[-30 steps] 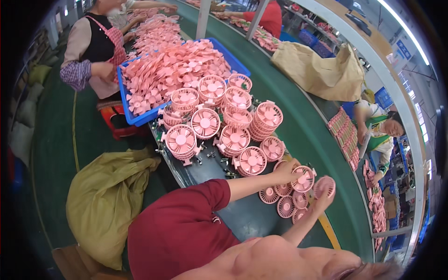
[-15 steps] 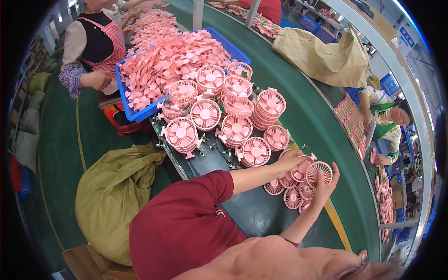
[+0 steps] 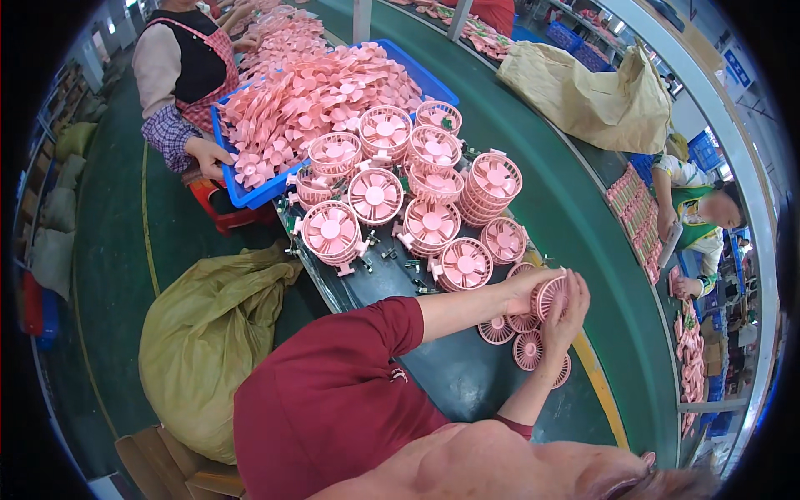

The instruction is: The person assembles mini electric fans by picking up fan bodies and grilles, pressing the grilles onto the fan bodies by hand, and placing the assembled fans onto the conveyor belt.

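Between my two hands is a round pink fan housing (image 3: 547,297), held over the right side of the dark table. My left hand (image 3: 533,287) grips it from the far left side, fingers partly hidden. From the right, my right hand (image 3: 570,312) wraps it with bent fingers over the slatted grille. Loose pink round grilles (image 3: 527,351) lie on the table just below my hands. To the left stand several stacked pink fan housings with blades inside, the nearest being one fan housing (image 3: 465,264).
A blue tray (image 3: 242,197) heaped with pink fan blades (image 3: 321,104) stands at the far left, a co-worker's hand (image 3: 210,156) at its rim. An olive sack (image 3: 208,350) lies left of the table (image 3: 450,375). The green conveyor (image 3: 600,275) runs beyond; another co-worker sits across it.
The loose grille in my right hand has come against the fan housing in my left, and both hands now close round it. The co-worker's hand has moved to the tray's rim.
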Motion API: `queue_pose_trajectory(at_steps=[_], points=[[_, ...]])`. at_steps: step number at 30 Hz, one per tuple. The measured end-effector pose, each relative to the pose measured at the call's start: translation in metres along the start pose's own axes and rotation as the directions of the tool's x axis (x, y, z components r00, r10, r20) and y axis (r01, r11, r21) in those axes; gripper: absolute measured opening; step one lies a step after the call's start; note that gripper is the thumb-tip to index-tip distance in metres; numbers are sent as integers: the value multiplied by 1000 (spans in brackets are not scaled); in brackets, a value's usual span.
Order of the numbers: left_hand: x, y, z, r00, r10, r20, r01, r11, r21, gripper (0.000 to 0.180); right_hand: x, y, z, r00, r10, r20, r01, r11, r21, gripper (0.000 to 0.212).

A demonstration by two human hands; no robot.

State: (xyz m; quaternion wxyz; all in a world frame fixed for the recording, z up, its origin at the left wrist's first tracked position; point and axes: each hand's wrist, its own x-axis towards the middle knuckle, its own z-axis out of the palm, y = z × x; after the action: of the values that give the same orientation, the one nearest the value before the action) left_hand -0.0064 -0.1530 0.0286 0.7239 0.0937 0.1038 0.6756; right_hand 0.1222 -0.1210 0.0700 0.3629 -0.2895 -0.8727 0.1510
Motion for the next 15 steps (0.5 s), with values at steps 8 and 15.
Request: queue_pose_trajectory(at_steps=[8,15], points=[[-6,10,12,979,136,-151,-112,981,156,22,6,-21,1,990,-74,123,72,997,22,73],[-8,-2,24,888,443,-125,-322,791,520,25,1,-30,29,978,206,34,-188,793,580,75]])
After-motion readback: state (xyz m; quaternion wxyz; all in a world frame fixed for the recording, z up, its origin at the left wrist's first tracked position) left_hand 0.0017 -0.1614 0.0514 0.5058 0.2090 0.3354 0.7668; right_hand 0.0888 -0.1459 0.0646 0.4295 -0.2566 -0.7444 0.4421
